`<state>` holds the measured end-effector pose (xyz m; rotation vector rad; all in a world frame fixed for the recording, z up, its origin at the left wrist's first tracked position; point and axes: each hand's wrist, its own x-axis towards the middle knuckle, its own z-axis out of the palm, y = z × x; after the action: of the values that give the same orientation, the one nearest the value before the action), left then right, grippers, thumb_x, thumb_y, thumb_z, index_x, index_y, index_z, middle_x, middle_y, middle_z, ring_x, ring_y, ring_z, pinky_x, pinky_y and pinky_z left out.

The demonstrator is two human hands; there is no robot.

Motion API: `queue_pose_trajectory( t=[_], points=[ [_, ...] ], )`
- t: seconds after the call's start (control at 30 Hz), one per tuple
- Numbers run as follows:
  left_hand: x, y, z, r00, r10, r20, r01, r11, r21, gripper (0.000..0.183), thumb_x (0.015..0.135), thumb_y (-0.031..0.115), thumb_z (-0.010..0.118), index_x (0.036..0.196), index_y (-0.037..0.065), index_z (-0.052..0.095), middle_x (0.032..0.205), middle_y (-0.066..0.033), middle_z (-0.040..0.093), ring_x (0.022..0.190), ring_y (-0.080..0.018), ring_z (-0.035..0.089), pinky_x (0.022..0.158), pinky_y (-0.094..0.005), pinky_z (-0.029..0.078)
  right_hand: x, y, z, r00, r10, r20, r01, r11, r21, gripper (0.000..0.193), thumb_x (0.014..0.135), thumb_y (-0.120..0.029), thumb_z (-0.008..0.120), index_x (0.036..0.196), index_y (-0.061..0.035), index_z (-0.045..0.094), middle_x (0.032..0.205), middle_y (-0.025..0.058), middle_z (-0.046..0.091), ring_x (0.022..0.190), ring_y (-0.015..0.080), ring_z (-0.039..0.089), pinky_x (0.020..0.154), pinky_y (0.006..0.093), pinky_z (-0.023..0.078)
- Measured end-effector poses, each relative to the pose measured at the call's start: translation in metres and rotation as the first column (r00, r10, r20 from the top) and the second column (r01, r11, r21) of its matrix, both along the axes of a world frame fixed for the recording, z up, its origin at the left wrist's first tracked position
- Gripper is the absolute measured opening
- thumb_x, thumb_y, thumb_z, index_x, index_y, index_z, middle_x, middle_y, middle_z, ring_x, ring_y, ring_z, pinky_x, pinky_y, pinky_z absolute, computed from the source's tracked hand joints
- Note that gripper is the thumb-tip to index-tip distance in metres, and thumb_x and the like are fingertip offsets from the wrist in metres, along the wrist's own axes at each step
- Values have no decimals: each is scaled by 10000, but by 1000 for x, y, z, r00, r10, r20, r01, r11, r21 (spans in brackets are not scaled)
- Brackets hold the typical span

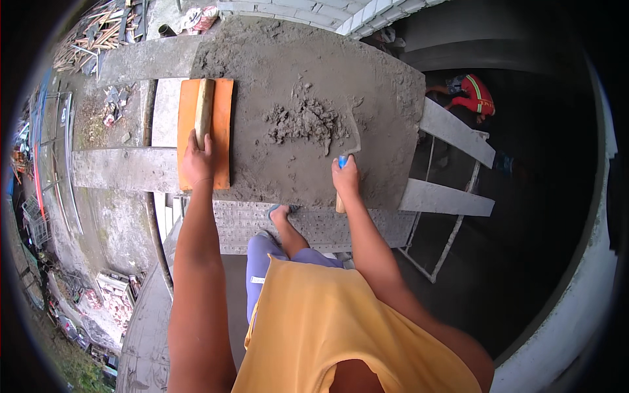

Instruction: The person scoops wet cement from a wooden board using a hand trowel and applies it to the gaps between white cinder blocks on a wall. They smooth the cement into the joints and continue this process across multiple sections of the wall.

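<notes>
Soft, diffuse daylight lies evenly over the mortar heap and the grey surface under it, leaving only faint shading among the clumps, while left of the heap the orange float shows vividly and the ground beyond is bright and pale. Right of the heap, the scene drops into deep shadow: the co-worker's red top reads clearly, but the floor is nearly black. Detail near the heap looks fairly crisp; far from it, straight edges bow, including the pale wall at lower right, and distant clutter softens toward a black rim.
</notes>
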<state>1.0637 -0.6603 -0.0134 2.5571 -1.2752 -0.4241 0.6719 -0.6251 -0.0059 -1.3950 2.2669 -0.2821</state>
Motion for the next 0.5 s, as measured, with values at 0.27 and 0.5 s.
queue_pose_trajectory(
  t=[0.27, 0.5],
  points=[
    [-8, -11, 7, 999, -24, -43, 24, 1000, 11, 564, 977, 557, 536, 1411, 200, 580, 1071, -205, 732, 937, -420, 700, 778, -494, 552, -38, 41, -21, 987, -154, -36, 145, 973, -181, 337, 938, -298, 683, 991, -7, 522, 753, 171, 619, 583, 296, 626, 531, 429, 500],
    [-11, -9, 17, 999, -31, -44, 32, 999, 35, 544, 971, 517, 571, 1377, 156, 593, 1076, -203, 731, 914, -423, 702, 749, -512, 552, -63, 94, 82, 277, -713, 645, 680, 619, 392, 271, 950, -266, 678, 1039, -94, 488, 787, 20, 569, 639, 152, 609, 514, 339, 522]
  ],
)
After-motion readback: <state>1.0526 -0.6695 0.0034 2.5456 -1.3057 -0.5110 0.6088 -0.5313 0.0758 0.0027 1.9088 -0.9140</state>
